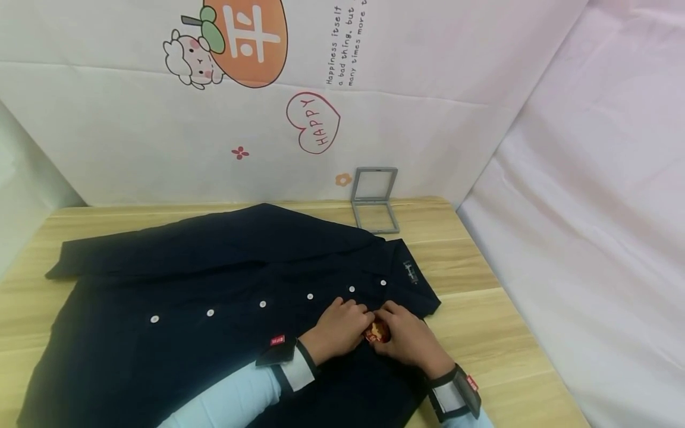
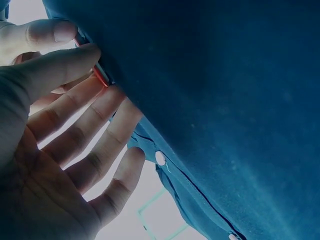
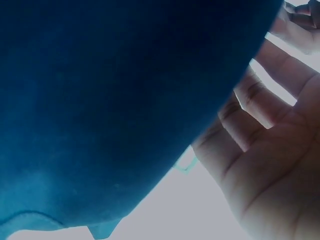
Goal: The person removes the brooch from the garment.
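- The small red-and-gold piece (image 1: 377,333) sat at the chest of the navy shirt (image 1: 187,261), on the near side of the row of buttons (image 1: 310,296), toward the collar.
- The left hand (image 1: 342,327) and the right hand (image 1: 409,339) met there, both pinching the piece between curled fingers and thumb.
- Good handling seemed to call for a firm, level pinch, with the cloth behind drawn smooth so that no fold bunched under the piece.
- Fingertips were best placed clear of any pin or clasp, if it had one.
- Its back was hidden, so whether it was fastened could not be told; the wrist views showed fingertips passing out of sight behind dark cloth.
- The shirt's near edge ran out of the head view.
- Beyond the shirt, an open grey case (image 1: 370,200) stood at the far side of the wooden table (image 1: 481,261).
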`<control>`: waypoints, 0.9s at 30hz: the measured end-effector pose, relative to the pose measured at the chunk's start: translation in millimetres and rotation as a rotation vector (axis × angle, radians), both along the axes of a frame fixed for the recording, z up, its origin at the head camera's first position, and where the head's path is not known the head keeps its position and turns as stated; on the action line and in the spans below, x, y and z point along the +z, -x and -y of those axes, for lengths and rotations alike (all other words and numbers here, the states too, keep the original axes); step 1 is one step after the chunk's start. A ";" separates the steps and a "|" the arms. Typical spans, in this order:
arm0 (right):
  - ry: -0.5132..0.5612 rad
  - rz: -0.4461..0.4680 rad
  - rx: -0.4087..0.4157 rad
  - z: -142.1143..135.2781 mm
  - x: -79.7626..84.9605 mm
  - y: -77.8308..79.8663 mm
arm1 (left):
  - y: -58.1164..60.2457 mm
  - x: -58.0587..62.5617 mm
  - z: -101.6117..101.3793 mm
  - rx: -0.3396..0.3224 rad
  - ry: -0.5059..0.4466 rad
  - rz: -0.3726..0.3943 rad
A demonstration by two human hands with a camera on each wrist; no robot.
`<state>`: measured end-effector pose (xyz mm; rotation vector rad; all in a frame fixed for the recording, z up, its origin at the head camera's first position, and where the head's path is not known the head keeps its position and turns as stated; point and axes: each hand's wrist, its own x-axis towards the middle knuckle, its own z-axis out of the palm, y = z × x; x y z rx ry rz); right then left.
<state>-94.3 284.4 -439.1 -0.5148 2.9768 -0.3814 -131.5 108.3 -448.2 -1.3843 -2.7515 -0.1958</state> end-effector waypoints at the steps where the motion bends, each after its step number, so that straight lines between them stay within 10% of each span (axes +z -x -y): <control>1: 0.009 0.003 0.008 -0.7 -0.2 0.5 | 0.0 0.1 0.0 0.001 0.000 0.005; 27: 0.201 0.048 0.165 -13.3 -0.2 20.5 | 2.3 1.9 6.1 0.035 -0.068 -0.077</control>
